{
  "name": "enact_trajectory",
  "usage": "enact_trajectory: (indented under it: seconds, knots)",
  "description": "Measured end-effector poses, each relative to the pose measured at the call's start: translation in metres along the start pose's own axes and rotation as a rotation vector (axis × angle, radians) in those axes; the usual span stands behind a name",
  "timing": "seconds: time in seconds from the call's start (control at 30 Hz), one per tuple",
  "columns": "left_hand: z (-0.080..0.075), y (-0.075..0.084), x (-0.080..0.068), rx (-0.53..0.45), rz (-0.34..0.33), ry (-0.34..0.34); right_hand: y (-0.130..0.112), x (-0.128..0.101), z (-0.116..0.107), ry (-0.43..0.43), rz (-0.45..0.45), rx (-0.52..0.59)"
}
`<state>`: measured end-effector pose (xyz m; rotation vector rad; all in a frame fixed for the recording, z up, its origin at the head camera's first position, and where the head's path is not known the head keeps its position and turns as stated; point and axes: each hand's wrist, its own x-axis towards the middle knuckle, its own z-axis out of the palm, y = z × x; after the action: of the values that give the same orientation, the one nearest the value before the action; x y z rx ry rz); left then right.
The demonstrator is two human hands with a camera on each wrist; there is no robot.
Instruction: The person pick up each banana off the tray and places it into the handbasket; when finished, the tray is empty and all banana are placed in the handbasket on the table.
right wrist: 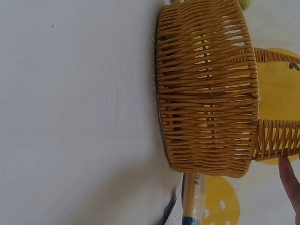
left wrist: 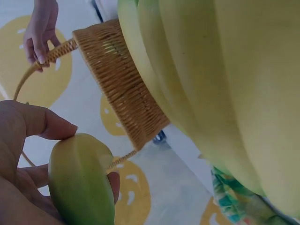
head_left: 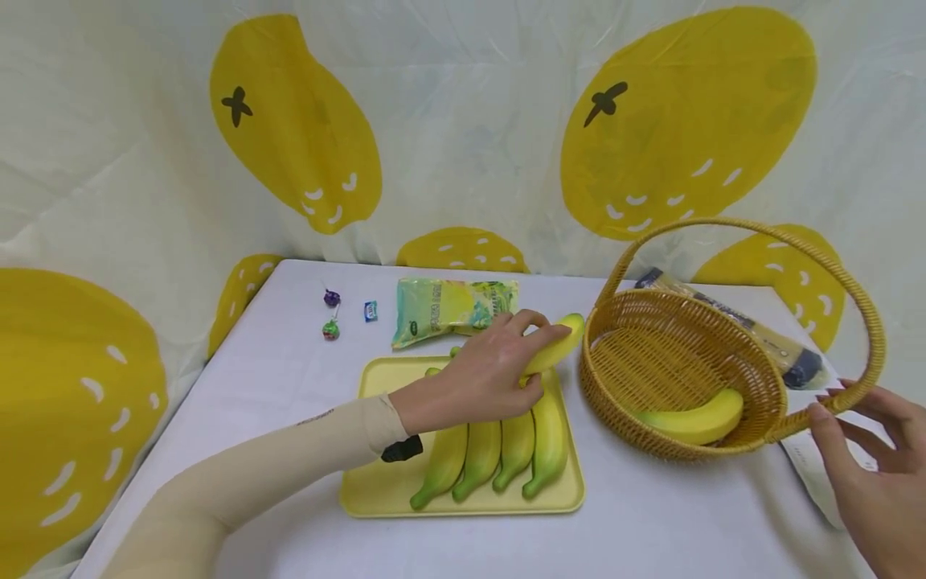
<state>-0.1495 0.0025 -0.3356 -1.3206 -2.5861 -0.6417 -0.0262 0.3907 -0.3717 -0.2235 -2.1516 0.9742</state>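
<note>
Above the right part of the yellow tray (head_left: 463, 510), my left hand (head_left: 481, 374) grips a banana (head_left: 559, 347), its tip pointing at the basket. In the left wrist view the thumb and fingers wrap this banana (left wrist: 82, 180). Several bananas (head_left: 483, 458) lie side by side on the tray below, partly hidden by the hand and forearm. My right hand (head_left: 878, 458) holds the handle (head_left: 864, 354) of a wicker basket (head_left: 680, 322) close to its lower right end. One banana (head_left: 698, 422) lies inside the basket, which stands on the table.
Behind the tray lies a green and yellow packet (head_left: 452, 310). Two lollipops (head_left: 330, 314) and a small blue wrapped sweet (head_left: 370, 311) are at the back left. A long clear-wrapped package (head_left: 774, 342) lies behind the basket, and a white packet (head_left: 813, 470) lies under the right hand.
</note>
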Motion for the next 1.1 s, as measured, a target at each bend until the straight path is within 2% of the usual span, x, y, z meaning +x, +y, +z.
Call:
enact_trajectory:
  seconds: [0.23,0.53,0.77,1.1]
  knots:
    - [0.005,0.008,0.024,0.039,0.034,-0.062,0.002,0.000,0.001,-0.003,-0.047,0.032]
    - [0.020,0.022,0.053,-0.002,0.049,-0.115,0.003,0.001,0.002,-0.001,-0.046,0.030]
    - [0.025,0.032,0.079,-0.017,0.082,-0.211,0.002,0.003,0.001,0.009,-0.052,0.038]
    - [0.042,0.047,0.112,0.000,0.050,-0.336,0.002,0.001,0.000,0.004,-0.049,0.053]
